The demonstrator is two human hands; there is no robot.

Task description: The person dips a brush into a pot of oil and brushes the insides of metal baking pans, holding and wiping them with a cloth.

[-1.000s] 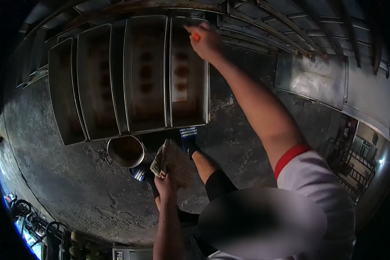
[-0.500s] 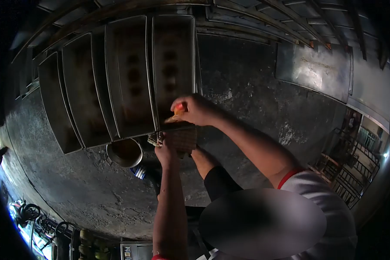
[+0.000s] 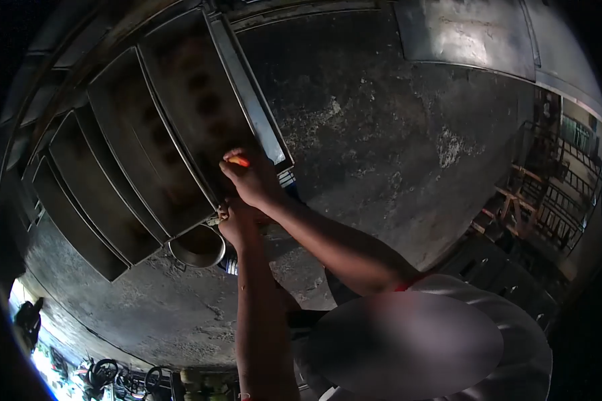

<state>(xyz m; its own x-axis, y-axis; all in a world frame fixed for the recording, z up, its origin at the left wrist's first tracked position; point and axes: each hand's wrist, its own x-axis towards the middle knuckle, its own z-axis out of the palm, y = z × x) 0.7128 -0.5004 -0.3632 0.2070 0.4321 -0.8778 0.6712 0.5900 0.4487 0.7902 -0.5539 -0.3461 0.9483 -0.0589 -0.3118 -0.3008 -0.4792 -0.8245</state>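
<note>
My right hand (image 3: 247,177) is closed on a tool with an orange handle (image 3: 238,160), above the near end of the rightmost metal tray (image 3: 207,107). What is at the tool's other end does not show. Just below it, at the tray's near edge, my left hand (image 3: 233,224) is closed on a folded cloth (image 3: 214,221), mostly hidden by the fingers. Dark round stains run along the tray's bottom. More long metal trays (image 3: 124,113) lie side by side to the left.
A round metal pot (image 3: 199,248) stands on the floor below the trays. One of my feet (image 3: 231,262) is beside it. A metal sheet (image 3: 465,37) lies at the upper right. Wooden and metal frames (image 3: 522,200) stand at the right, bicycles (image 3: 107,374) at the lower left.
My right hand has come down from the tray's far end to its near end. My left hand has risen to the tray's edge with the cloth. The view has turned, tilting the trays.
</note>
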